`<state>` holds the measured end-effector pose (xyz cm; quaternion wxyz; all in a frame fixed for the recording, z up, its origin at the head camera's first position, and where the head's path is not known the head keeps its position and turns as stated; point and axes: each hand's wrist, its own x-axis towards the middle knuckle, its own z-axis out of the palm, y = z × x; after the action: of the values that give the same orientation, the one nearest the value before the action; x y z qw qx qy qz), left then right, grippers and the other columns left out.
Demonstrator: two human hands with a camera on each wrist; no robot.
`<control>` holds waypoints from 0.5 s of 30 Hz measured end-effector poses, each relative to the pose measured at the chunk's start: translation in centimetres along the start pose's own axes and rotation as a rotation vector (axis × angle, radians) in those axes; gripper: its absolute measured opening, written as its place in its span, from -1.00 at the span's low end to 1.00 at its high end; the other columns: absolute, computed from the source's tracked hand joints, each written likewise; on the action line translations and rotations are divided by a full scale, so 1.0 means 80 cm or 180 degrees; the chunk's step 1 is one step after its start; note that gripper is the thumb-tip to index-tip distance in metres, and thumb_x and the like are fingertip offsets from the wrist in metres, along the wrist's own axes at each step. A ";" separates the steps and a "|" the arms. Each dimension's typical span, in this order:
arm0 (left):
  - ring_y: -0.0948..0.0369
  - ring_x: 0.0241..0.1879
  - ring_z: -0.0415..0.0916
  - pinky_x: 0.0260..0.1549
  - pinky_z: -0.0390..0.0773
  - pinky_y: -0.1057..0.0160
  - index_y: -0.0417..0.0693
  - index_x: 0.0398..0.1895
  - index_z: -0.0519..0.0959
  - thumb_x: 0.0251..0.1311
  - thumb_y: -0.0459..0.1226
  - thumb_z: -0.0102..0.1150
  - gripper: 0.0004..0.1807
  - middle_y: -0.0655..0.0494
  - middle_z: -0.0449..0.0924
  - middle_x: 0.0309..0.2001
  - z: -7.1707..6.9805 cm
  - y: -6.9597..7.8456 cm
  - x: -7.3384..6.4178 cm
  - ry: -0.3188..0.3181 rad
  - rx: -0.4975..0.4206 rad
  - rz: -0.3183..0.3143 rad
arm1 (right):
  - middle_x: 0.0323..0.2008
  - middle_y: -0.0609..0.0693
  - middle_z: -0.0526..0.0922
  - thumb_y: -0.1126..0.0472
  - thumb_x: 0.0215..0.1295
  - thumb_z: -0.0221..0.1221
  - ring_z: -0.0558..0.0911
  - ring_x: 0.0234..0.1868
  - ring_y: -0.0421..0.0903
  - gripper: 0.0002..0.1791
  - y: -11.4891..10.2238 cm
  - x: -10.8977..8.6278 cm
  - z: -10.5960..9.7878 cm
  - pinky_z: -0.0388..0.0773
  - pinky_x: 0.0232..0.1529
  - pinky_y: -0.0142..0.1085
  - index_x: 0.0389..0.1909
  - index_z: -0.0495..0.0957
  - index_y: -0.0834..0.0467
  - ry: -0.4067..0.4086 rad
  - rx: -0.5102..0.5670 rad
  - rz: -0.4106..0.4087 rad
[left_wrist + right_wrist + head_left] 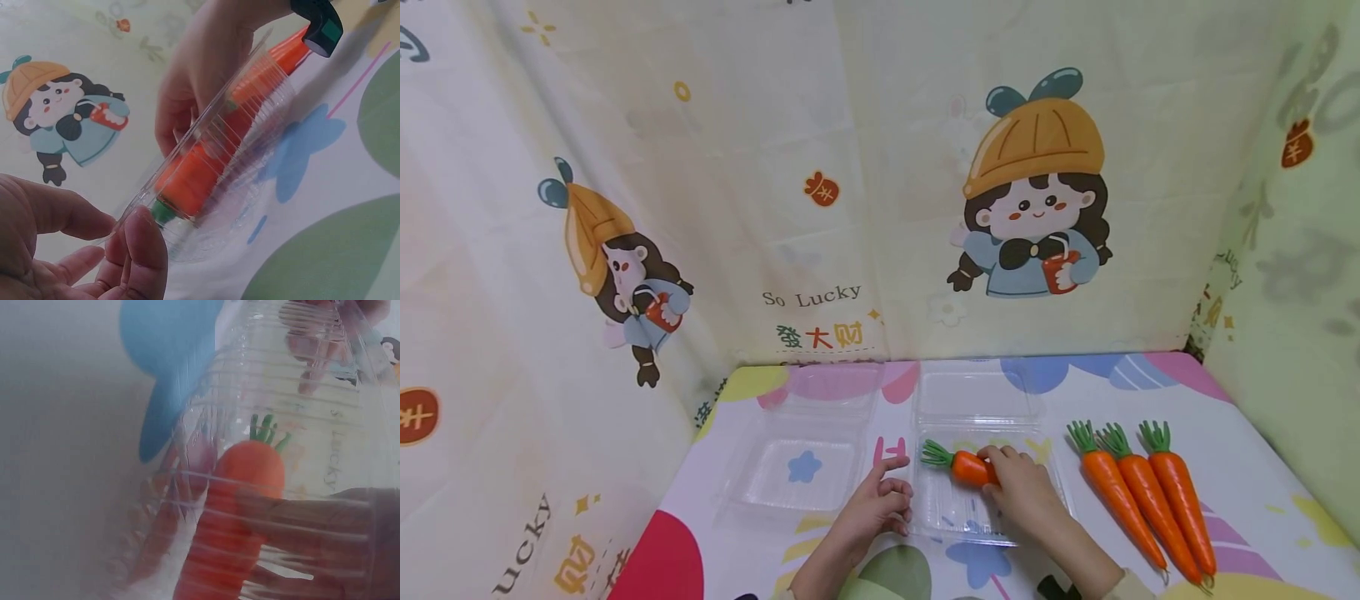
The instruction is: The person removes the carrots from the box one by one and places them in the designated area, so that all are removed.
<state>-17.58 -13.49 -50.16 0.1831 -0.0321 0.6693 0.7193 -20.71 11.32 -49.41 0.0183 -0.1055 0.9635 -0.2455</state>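
Note:
My right hand (pixel 1022 492) grips an orange carrot (pixel 973 469) with green stem tops, holding it within the open clear plastic box (pixel 951 525). Seen from the right wrist, the carrot (pixel 228 519) shows through the box's ribbed wall, fingers around its body. My left hand (pixel 880 504) is close to the left rim of this box, its fingers loosely bent. In the left wrist view its fingertips (pixel 147 228) overlap the box's rim; whether they touch it I cannot tell. The box hides part of the right hand there.
Left of the hands stands a second open clear plastic box (pixel 767 492), its lid folded back. Three more carrots (pixel 1183 500) lie side by side on the patterned tablecloth (pixel 1247 467) at the right. A printed curtain (pixel 887 250) borders the table's back and sides.

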 end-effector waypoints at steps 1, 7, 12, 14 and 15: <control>0.23 -0.45 0.51 -0.51 0.62 0.40 -0.14 0.48 0.23 0.22 -0.44 0.13 -0.29 0.05 0.49 -0.25 0.000 0.000 0.000 -0.0001 0.0001 -0.0001 | 0.00 0.11 0.65 0.27 0.14 0.48 0.55 -0.12 0.04 -0.51 0.000 0.000 0.001 0.58 0.04 0.13 0.11 0.60 0.10 0.0006 -0.0017 0.0005; 0.23 -0.45 0.51 -0.53 0.61 0.39 -0.15 0.47 0.24 0.21 -0.45 0.12 -0.29 0.05 0.49 -0.25 0.001 -0.002 0.001 0.0002 -0.0003 0.0018 | 0.03 0.12 0.63 0.25 0.16 0.46 0.53 -0.11 0.06 -0.50 0.001 -0.003 0.003 0.57 -0.04 0.10 0.14 0.59 0.11 0.0054 -0.0089 0.0003; 0.24 -0.45 0.50 -0.53 0.60 0.39 -0.15 0.48 0.23 0.21 -0.45 0.11 -0.29 0.07 0.49 -0.25 0.002 -0.002 0.001 0.0002 -0.0002 0.0048 | 0.03 0.12 0.63 0.25 0.20 0.44 0.54 -0.10 0.06 -0.52 -0.001 -0.004 -0.003 0.57 -0.08 0.07 0.15 0.58 0.11 0.0081 -0.0019 -0.0047; 0.24 -0.45 0.50 -0.54 0.60 0.39 -0.16 0.48 0.22 0.21 -0.45 0.11 -0.28 0.08 0.49 -0.25 0.002 -0.002 0.001 -0.0002 0.0002 0.0057 | 0.04 0.12 0.64 0.26 0.20 0.43 0.55 -0.08 0.06 -0.52 -0.002 -0.005 -0.007 0.58 -0.07 0.08 0.15 0.57 0.10 0.0098 0.0021 -0.0074; 0.24 -0.45 0.50 -0.54 0.60 0.39 -0.16 0.49 0.22 0.21 -0.45 0.10 -0.28 0.08 0.49 -0.25 0.002 -0.003 0.001 0.0000 0.0001 0.0060 | 0.04 0.12 0.64 0.27 0.20 0.43 0.56 -0.08 0.06 -0.53 -0.003 -0.005 -0.009 0.59 -0.05 0.09 0.14 0.58 0.10 0.0109 0.0049 -0.0080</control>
<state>-17.57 -13.30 -50.38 0.1764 -0.0258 0.6698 0.7209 -20.32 11.52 -48.67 -0.0005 -0.1132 0.9603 -0.2549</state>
